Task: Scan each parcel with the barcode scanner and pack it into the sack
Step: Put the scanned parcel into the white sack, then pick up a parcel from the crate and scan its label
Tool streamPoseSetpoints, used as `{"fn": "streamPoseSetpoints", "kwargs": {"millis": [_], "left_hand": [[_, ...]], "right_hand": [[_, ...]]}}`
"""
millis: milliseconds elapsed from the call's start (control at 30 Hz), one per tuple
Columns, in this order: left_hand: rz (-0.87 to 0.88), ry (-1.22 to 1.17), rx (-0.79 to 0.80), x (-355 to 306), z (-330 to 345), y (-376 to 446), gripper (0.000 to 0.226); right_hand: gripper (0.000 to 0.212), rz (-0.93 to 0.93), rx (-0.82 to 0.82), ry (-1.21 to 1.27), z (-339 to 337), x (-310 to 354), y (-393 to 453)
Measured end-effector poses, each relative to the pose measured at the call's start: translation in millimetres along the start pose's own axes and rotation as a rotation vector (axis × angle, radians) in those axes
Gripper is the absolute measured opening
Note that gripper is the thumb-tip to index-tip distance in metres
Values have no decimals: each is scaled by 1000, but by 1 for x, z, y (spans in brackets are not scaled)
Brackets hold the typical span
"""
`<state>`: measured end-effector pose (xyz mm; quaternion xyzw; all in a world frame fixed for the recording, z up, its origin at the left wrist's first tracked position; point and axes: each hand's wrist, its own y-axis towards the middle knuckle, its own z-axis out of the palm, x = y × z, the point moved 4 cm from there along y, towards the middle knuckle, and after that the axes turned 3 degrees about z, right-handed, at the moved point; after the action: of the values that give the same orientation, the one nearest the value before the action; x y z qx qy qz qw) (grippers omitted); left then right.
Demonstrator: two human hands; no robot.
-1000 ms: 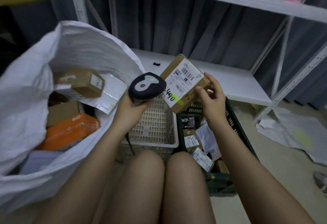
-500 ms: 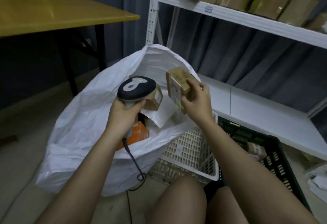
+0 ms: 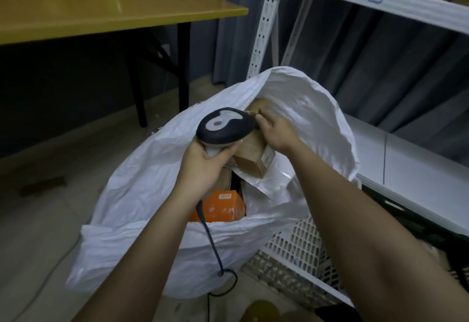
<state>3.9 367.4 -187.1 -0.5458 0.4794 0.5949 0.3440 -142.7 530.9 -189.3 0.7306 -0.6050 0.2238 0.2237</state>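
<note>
Beside the white shelving, packing is in hand: right hand [image 3: 276,131] clasps a parcel [image 3: 256,107] inside the sack [image 3: 142,194], left hand [image 3: 203,166] wrapped round the scanner [image 3: 224,128]; release seems due next.

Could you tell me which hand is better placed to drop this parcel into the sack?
The right hand. It already reaches inside the mouth of the white sack with its fingers on the brown parcel, while the left hand is occupied gripping the barcode scanner.
</note>
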Motion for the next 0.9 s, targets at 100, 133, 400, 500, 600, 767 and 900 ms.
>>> {"fn": "streamPoseSetpoints", "kwargs": {"millis": [100,133,400,500,600,767,900], "left_hand": [[-3,-7,14,0,2,-2,53],[-7,-11,29,1,5,-4,52],[-3,-26,142,-19,32,-39,53],[21,-26,207,-35,57,-59,46],[54,-44,299,-48,89,-79,39],[103,-25,497,-61,168,-118,41],[83,-26,673,-50,246,-145,43]], "right_hand": [[44,52,178,-17,5,-6,-8],[46,56,165,2,2,-7,-14],[42,-18,-113,125,-54,-10,-91],[38,-18,-267,185,-83,-23,-134],[34,28,-424,292,-111,-53,-185],[30,230,-509,284,-142,-147,-261],[30,426,-532,239,-151,-239,-309]]}}
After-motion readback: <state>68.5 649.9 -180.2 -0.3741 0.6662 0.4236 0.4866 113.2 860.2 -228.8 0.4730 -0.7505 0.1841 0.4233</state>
